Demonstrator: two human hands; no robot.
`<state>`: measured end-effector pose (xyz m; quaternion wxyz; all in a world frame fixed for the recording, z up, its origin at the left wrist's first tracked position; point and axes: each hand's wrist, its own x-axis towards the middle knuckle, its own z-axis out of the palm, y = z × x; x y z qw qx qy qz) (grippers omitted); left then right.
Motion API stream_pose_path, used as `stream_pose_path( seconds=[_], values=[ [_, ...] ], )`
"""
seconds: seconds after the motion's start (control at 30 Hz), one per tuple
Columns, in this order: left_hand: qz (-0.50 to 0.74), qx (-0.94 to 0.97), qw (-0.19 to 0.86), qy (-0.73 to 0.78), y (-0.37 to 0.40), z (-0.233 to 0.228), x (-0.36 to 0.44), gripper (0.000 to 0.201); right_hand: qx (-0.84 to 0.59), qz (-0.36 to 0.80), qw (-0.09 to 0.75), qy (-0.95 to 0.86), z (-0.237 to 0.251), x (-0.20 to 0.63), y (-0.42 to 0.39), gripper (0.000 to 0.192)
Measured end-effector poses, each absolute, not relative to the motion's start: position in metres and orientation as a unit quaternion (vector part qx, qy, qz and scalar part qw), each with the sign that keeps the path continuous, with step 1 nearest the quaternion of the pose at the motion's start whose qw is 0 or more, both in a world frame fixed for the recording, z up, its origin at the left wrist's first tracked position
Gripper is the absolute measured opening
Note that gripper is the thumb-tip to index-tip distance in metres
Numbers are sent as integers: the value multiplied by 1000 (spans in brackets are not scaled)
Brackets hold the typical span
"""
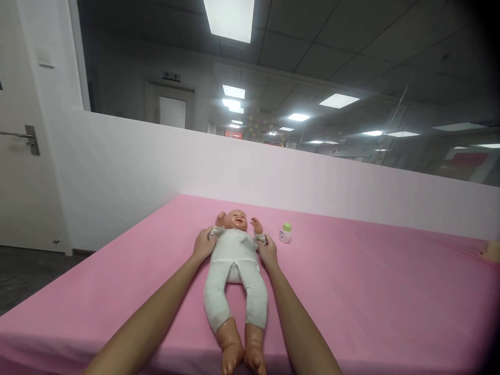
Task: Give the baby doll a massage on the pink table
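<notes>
A baby doll (pixel 235 250) with a white cloth body lies on its back on the pink-covered table (pixel 351 291), its feet toward me. My left hand (pixel 203 245) is closed around the doll's arm on the left side of the view. On the other side, my right hand (pixel 268 252) grips the doll's other arm near the elbow. Both of the doll's hands point up beside its head. Some of my fingertips are hidden behind the doll's sleeves. A small bottle (pixel 285 233) with a green cap stands just beyond my right hand, apart from it.
A low white wall (pixel 273 172) with glass above it runs along the table's far edge. To the left is a door (pixel 27 156) with a metal handle. A pale, partly cut-off object (pixel 490 251) lies at the table's right side.
</notes>
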<state>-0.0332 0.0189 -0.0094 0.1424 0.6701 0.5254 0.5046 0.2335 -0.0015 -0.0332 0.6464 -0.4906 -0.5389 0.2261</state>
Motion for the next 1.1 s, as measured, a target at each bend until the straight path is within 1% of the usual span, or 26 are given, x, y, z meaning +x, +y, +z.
stream_pose_path(
  seconds=[0.03, 0.1, 0.2, 0.3, 0.43, 0.53, 0.67, 0.73, 0.83, 0.9, 0.97, 1.07, 1.1],
  values=[
    [505, 658, 147, 539, 20, -10, -34, 24, -506, 229, 649, -519, -33, 235, -2, 26],
    [505, 634, 153, 565, 22, -12, -35, 31, -532, 237, 652, -485, -33, 237, -1, 30],
    [508, 614, 163, 582, 24, -14, -37, 38, -537, 247, 655, -471, -35, 238, 1, 33],
    [499, 655, 169, 542, 22, -12, -37, 31, -496, 258, 650, -515, -35, 236, 1, 28],
    [505, 685, 152, 503, 18, -8, -35, 39, -478, 267, 634, -546, -33, 234, -1, 29],
    [508, 663, 182, 520, 17, -8, -35, 31, -513, 245, 641, -517, -32, 235, -2, 26],
    [514, 608, 183, 577, 20, -11, -36, 39, -547, 226, 666, -454, -33, 238, -1, 33],
    [506, 614, 181, 578, 21, -12, -36, 40, -537, 217, 665, -472, -33, 237, -1, 30],
    [494, 666, 167, 533, 22, -12, -36, 33, -504, 215, 643, -535, -32, 234, -3, 24],
    [493, 694, 155, 502, 21, -11, -36, 36, -496, 228, 634, -547, -31, 233, -4, 25],
    [500, 698, 157, 488, 21, -10, -36, 39, -505, 236, 637, -532, -30, 233, -5, 24],
    [518, 661, 187, 510, 21, -11, -35, 29, -538, 237, 660, -468, -31, 237, -2, 27],
    [523, 642, 194, 527, 21, -12, -35, 30, -545, 239, 669, -446, -31, 238, -1, 31]
  ],
)
